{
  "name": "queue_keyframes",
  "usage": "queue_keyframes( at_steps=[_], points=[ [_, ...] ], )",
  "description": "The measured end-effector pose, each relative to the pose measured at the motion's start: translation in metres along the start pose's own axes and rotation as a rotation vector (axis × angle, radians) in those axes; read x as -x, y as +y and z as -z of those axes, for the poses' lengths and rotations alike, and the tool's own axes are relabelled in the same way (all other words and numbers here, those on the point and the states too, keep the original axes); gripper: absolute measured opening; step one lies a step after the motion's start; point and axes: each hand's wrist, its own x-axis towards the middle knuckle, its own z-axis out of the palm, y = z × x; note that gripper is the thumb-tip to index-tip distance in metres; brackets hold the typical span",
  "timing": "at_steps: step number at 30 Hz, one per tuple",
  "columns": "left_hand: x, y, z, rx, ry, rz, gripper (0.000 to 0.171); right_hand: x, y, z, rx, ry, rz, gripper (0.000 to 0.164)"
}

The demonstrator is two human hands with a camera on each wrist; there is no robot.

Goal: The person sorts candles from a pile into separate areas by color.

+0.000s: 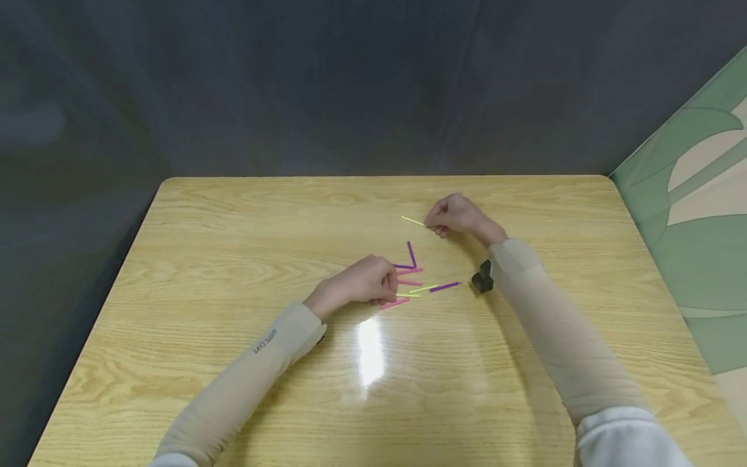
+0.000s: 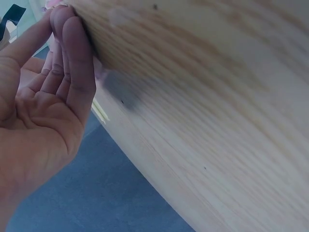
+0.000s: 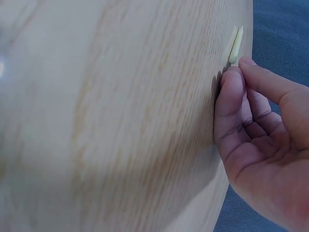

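yellow stick (image 1: 413, 221) pinched at one end by right hand (image 1: 458, 214), set well apart from mixed pile (image 1: 415, 283). left hand (image 1: 362, 280), fingers straight, rests on pink stick (image 1: 393, 303) at pile edge, steadying it. wooden table (image 1: 233, 259).

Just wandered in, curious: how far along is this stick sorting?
Early, it seems. The right hand pinches one yellow stick apart from the rest. The left hand rests on the pile of pink, purple and yellow sticks, which remains on the table.
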Motion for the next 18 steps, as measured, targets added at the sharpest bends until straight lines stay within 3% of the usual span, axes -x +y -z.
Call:
queue_keyframes(
  at_steps=[18],
  points=[
    [-0.0008, -0.0005, 0.0018, -0.044, 0.016, -0.029, 0.014, -0.0005, 0.0009, 0.0006, -0.035, -0.02, 0.021, 0.016]
  ],
)
